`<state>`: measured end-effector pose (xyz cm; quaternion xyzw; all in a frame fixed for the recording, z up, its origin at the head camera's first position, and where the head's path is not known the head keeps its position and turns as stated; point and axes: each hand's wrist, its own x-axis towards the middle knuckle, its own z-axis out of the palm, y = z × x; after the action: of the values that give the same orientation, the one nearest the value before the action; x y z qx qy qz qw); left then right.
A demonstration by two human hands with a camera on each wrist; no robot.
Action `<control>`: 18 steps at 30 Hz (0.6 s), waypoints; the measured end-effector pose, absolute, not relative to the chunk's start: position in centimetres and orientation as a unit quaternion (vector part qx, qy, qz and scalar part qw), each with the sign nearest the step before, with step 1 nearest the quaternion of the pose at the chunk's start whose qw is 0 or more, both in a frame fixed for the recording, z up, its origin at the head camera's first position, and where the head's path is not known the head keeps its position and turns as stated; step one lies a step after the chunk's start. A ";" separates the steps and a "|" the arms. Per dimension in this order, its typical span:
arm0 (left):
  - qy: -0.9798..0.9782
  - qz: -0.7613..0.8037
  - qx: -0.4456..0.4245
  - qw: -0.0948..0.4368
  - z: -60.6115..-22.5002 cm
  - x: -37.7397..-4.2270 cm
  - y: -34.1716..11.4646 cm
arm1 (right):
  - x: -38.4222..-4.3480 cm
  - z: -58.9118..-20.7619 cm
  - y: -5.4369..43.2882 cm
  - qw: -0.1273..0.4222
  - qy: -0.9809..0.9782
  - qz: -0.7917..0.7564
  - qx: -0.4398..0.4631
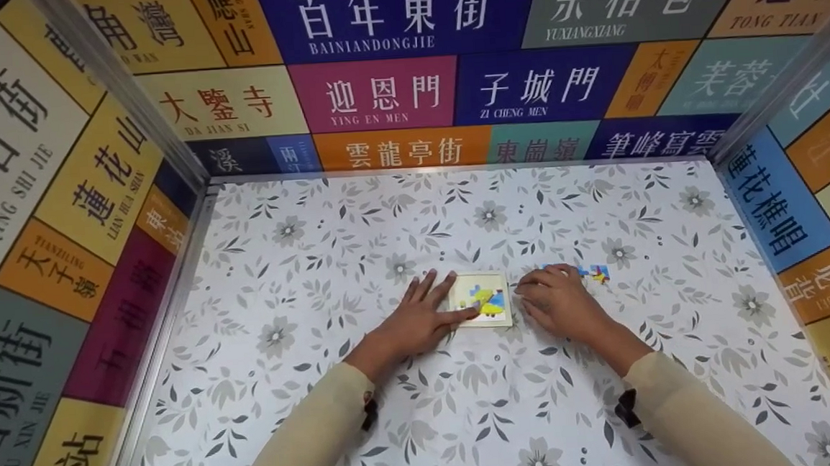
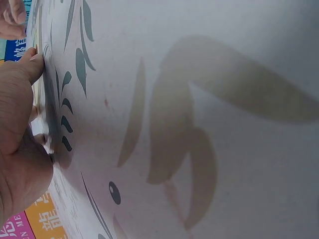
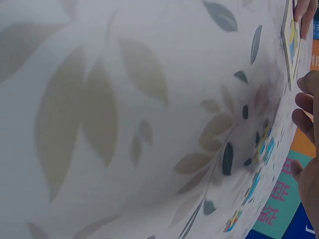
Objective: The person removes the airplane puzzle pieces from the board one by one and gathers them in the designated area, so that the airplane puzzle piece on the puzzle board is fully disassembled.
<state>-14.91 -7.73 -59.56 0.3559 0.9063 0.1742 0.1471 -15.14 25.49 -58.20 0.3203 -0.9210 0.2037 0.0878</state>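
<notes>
the squarish pale tray (image 1: 509, 303) lies flat on the leaf-patterned desk (image 1: 442, 433), neither side clearly longer, its side edges running front to back; left grip (image 1: 424, 320) spread wide, thumb on the flat yellow-and-blue pieces (image 1: 493, 306) inside; right grip (image 1: 560, 303) loosely curled, partly open, no held thing visible, just beside the tray, near loose jigsaw pieces (image 1: 596, 272)
</notes>
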 end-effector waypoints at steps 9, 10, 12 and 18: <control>0.907 0.169 0.357 0.145 -59.4 -14.9 -7.9 | -15.4 -58.1 22.4 0.044 -0.919 0.213 0.330; 0.907 0.170 0.358 0.144 -59.5 -14.9 -7.9 | -15.4 -58.2 22.1 0.041 -0.919 0.212 0.329; 0.906 0.173 0.359 0.142 -59.4 -14.8 -7.8 | -15.5 -58.3 21.7 0.032 -0.920 0.212 0.328; 0.907 0.172 0.358 0.142 -59.4 -14.7 -7.8 | -15.5 -58.3 20.5 0.008 -0.922 0.211 0.325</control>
<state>-14.74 -7.79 -59.36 0.3580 0.9066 0.1723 0.1422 -15.49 20.49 -58.35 0.3251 -0.9217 0.2113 0.0075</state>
